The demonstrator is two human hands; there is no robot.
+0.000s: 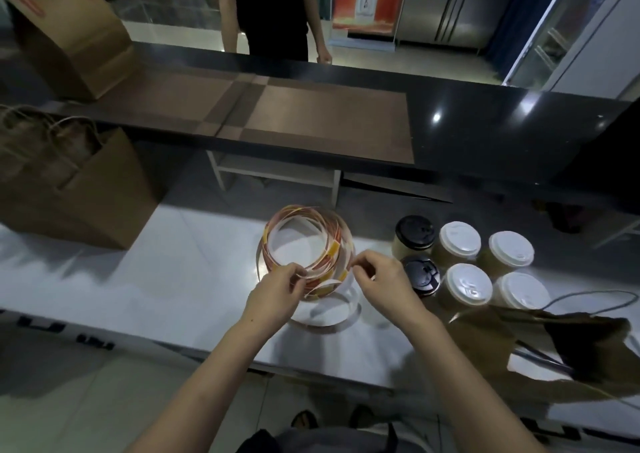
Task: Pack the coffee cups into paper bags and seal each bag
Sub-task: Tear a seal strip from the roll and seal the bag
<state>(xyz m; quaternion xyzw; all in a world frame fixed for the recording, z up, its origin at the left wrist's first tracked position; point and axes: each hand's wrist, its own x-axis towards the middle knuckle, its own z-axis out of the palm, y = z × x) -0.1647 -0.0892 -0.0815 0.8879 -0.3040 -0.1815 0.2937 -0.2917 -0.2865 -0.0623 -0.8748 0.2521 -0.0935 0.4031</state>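
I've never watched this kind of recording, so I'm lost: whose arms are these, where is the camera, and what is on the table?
There is no machine here. A person wears a wide-angle camera on the head, so this single picture looks down along that person's own arms. The left hand and the right hand both pinch a loose coil of sticker strip, which rests on the pale table. To its right stand six lidded coffee cups, two with black lids and four with white. A flat paper bag lies near the right edge, and an upright bag stands on the left. Another person waits behind the dark counter.
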